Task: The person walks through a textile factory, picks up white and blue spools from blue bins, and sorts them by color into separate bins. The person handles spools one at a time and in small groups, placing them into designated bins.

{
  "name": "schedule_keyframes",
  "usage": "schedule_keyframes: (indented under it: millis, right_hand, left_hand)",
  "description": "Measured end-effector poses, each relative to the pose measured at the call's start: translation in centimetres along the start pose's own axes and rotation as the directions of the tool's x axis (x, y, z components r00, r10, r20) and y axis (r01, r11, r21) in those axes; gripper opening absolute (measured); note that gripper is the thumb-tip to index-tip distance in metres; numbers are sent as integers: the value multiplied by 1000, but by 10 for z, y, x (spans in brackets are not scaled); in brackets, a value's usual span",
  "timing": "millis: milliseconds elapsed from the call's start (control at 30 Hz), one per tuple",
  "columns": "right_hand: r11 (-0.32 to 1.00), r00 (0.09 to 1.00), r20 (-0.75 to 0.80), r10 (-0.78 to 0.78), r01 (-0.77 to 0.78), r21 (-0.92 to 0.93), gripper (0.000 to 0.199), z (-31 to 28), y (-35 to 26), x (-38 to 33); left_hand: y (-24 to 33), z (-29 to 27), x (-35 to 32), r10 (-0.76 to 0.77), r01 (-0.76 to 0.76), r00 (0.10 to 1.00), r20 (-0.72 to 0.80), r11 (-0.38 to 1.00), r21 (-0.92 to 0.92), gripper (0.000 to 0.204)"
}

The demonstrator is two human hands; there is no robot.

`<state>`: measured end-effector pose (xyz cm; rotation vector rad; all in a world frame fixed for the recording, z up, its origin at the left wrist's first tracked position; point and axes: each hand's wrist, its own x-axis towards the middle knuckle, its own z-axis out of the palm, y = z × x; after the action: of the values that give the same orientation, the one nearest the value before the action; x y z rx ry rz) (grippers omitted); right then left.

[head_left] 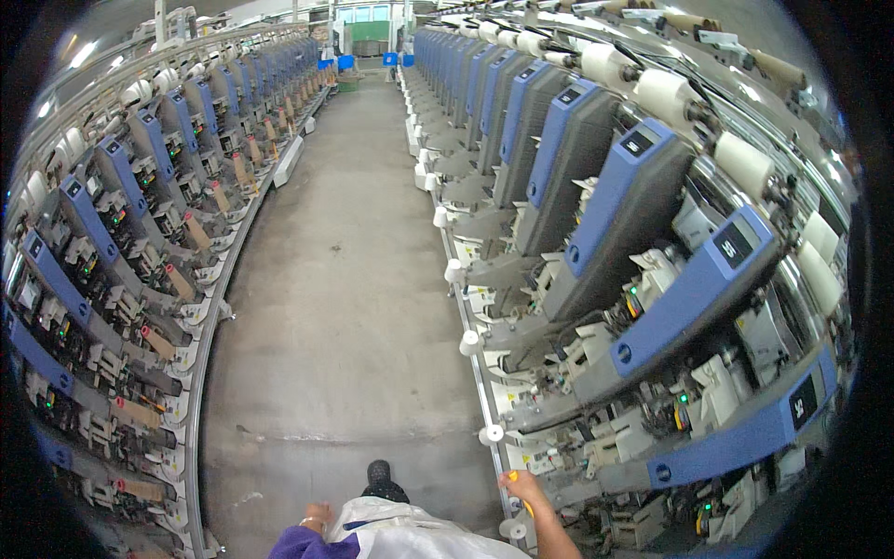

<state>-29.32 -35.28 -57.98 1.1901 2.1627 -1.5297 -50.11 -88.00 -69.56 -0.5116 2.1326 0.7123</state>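
Hands flank white sack (400,531): left hand (317,515) beside, right hand (523,486) just right.

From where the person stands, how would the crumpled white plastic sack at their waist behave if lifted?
The crumpled white plastic sack would probably be floppy, since its surface is creased. It likely sags without support. Its glossy film may be slippery. Its weight cannot be judged.

Concrete floor (345,279) showing matt, scuffed grey. Machine covers (643,200) looking smooth blue plastic, slightly glossy. Yarn packages (745,163) appearing soft, white, matt. Bag (410,536) showing thin crinkled plastic.
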Motion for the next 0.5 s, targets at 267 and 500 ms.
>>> schedule_keyframes:
  millis: [267, 500]
  right_hand:
    - [990, 994, -35, 105, -108, -92, 23, 57, -156, 133]
    - [939, 930, 180, 320, -337, 72, 25, 101, -252, 242]
  left_hand:
    - [82, -103, 110, -146, 113, 988, -54, 912, -393, 33]
    - [423, -248, 199, 625, -706, 709, -327, 621, -341, 33]
